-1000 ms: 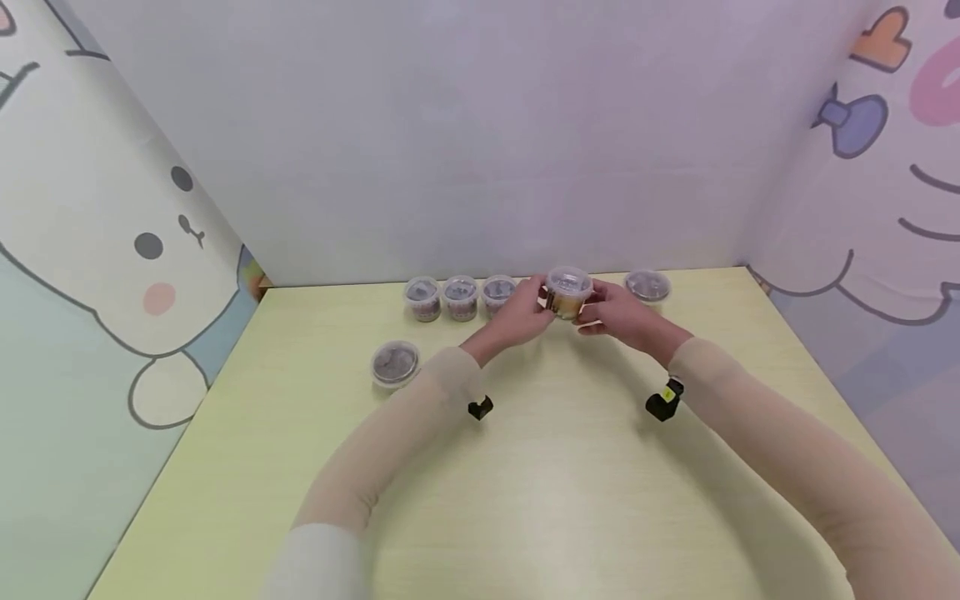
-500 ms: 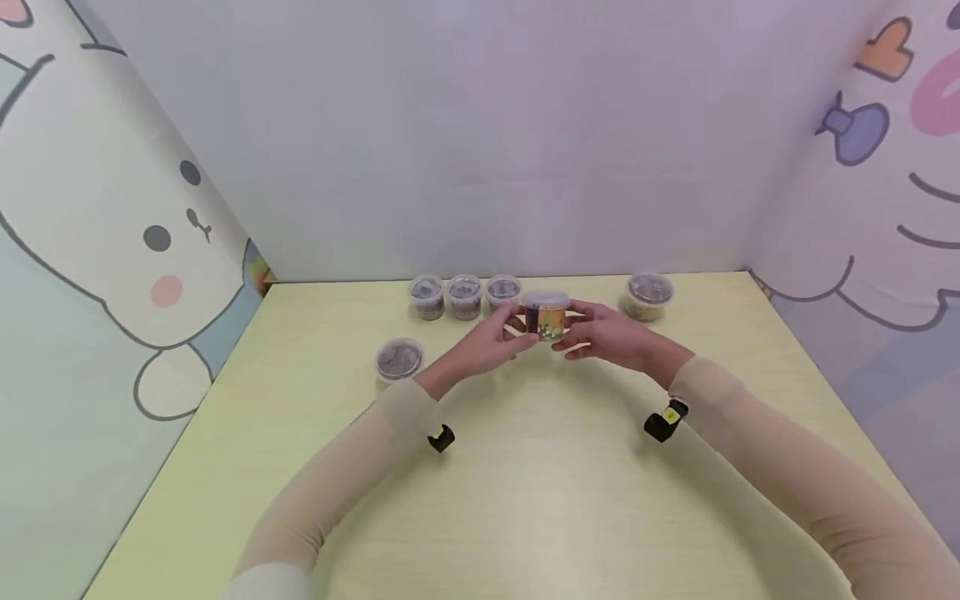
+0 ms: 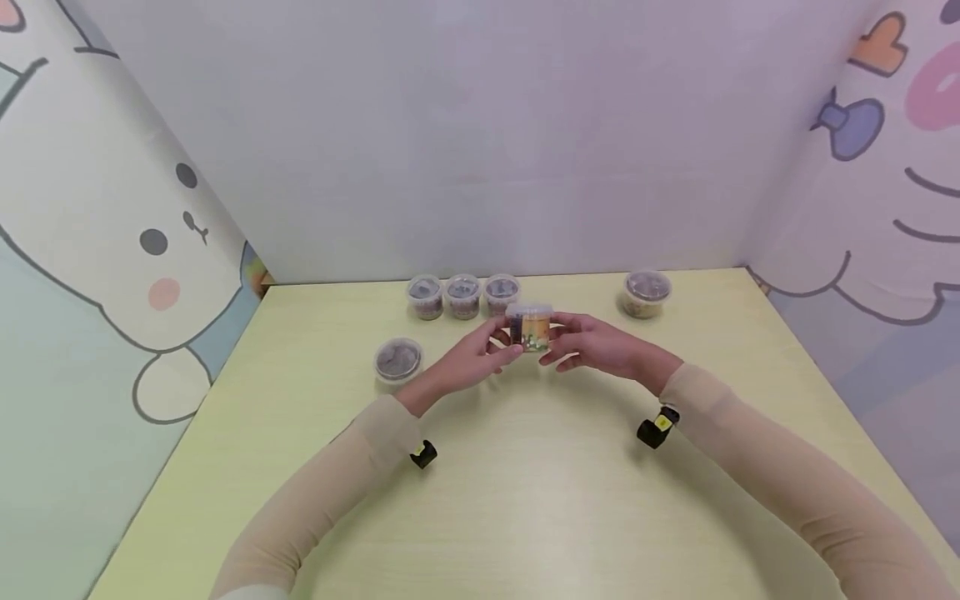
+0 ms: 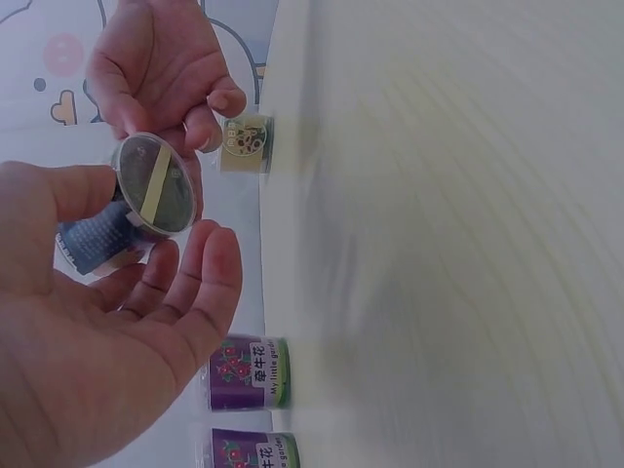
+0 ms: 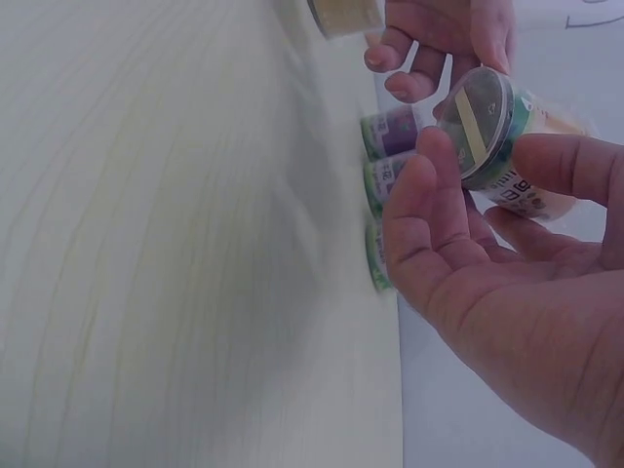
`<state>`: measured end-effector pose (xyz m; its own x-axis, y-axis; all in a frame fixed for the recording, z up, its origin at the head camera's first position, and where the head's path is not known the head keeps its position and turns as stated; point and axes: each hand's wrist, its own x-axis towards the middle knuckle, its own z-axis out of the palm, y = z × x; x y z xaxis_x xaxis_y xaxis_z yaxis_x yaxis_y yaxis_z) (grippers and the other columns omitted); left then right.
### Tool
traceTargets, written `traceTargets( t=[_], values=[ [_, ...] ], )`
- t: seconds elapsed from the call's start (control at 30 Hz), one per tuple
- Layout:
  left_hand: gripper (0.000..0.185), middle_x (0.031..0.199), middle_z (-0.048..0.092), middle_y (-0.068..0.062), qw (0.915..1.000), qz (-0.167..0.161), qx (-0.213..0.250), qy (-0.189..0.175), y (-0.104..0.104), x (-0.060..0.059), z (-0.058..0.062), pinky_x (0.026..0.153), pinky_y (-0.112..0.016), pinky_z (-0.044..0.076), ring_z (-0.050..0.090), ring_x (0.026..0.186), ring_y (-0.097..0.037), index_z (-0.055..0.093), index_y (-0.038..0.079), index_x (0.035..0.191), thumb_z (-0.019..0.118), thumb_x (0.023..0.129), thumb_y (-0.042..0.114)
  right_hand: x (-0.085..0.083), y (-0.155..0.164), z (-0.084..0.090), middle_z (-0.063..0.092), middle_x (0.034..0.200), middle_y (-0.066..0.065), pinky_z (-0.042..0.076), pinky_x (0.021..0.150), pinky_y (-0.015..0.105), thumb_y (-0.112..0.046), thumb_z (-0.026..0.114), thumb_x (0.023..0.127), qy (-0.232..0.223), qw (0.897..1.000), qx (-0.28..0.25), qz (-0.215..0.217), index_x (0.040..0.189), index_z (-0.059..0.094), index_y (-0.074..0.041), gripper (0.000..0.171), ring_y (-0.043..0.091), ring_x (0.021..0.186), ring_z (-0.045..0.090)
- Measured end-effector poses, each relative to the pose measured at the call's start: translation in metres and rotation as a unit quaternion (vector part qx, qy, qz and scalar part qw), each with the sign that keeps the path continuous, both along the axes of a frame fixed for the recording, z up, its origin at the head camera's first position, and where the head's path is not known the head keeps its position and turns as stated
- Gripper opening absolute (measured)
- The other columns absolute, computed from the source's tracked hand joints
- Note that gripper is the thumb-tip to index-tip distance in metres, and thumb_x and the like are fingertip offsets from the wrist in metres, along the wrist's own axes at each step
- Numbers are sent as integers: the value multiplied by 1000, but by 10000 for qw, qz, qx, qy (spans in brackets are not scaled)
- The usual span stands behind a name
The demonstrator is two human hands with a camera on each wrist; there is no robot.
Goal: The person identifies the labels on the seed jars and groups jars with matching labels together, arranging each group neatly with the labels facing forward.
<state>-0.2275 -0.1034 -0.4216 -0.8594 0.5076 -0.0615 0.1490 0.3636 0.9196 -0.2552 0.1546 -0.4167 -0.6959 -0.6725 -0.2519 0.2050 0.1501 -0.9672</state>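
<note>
Cup (image 3: 532,331) partly behind both hands (image 4: 117,341)

Soft shadows across the pale tabletop (image 3: 540,508)

We see a pale yellow tabletop (image 3: 540,500) with faint wood grain. Near its far edge, left of the middle, three lidded cups (image 3: 462,297) stand upright in a row, just beside one another — we make out purple wrappers on them. Well to their right stands another lidded cup (image 3: 646,293), also near that edge; nearer us, at left, a fifth cup (image 3: 398,361) stands alone.
</note>
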Motion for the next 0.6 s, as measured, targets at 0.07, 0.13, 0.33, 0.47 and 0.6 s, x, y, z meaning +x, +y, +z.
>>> traceTargets(
  t=[0.07, 0.13, 0.33, 0.47, 0.6],
  values=[
    [55, 121, 55, -13, 10000, -46, 4, 31, -2, 2, 0, 87, -52, 55, 60, 104, -41, 39, 7, 149, 61, 103, 30, 0, -2, 0, 46, 135, 18, 46, 102, 55, -10, 57, 100, 23, 10000, -11, 41, 157, 23, -4, 67, 34, 120, 60],
    [54, 122, 55, -13, 9999, -98, 17, 49, -5, 3, 0, 87, -53, 55, 60, 104, -42, 39, 7, 148, 60, 104, 30, -1, -3, 0, 48, 130, 17, 47, 101, 54, -10, 57, 100, 50, 10000, -14, 73, 156, 26, -5, 65, 37, 121, 59],
    [53, 123, 54, -14, 9999, -72, 67, 19, -11, 7, 1, 89, -52, 55, 58, 105, -44, 38, 8, 149, 58, 105, 30, 0, -7, 2, 49, 136, 18, 50, 97, 47, -16, 59, 101, 161, 9998, 30, 125, 158, 25, -6, 67, 36, 121, 59],
    [53, 124, 53, -16, 9999, -109, 63, -40, -13, 10, 2, 90, -52, 54, 58, 107, -45, 38, 6, 149, 57, 105, 30, 1, -8, 2, 51, 140, 18, 50, 98, 46, -18, 58, 103, 138, 9997, 90, 169, 159, 23, -7, 67, 33, 120, 60],
    [55, 124, 54, -15, 9999, -100, -23, -14, -16, 11, 3, 89, -48, 55, 59, 108, -42, 37, 6, 150, 57, 105, 31, 2, -9, 3, 53, 140, 18, 48, 101, 51, -23, 58, 104, 193, 9996, 114, 185, 160, 24, -7, 67, 33, 119, 61]
  ],
)
